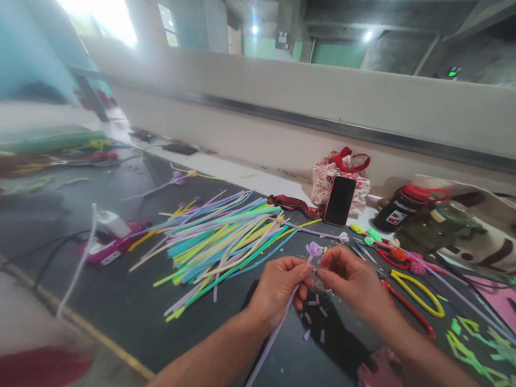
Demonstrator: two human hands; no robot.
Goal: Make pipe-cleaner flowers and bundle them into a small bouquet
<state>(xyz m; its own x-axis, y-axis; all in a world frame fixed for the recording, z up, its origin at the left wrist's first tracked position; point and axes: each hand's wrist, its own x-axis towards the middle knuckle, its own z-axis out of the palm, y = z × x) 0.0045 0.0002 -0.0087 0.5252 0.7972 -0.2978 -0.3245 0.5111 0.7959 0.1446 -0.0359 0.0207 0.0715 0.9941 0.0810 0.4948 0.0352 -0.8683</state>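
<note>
- Left hand [282, 286]: I have the thumb and forefinger pinched together on the stem [274, 337], which slants down below the hand to the lower edge of the head view.
- Flower [314, 249]: purple, upright, just above my left fingertips.
- Right hand [352, 277]: just beside the left, thumb and fingers curled and tips drawn close together. I cannot tell whether the tips grip anything.
- Offcuts [323, 312]: short purple pieces, scattered on the dark table [131, 316] below both hands.
- Sticks [225, 234]: a loose, many-coloured heap, left of my hands.
- Power strip [111, 252]: magenta, left of the sticks.
- Phone [340, 201]: propped up in front of the patterned bag [325, 171], beyond my right hand.
- Bottle [396, 208]: black with a red top, right of the phone.
- Scraps [470, 352]: green and yellow, at lower right.
</note>
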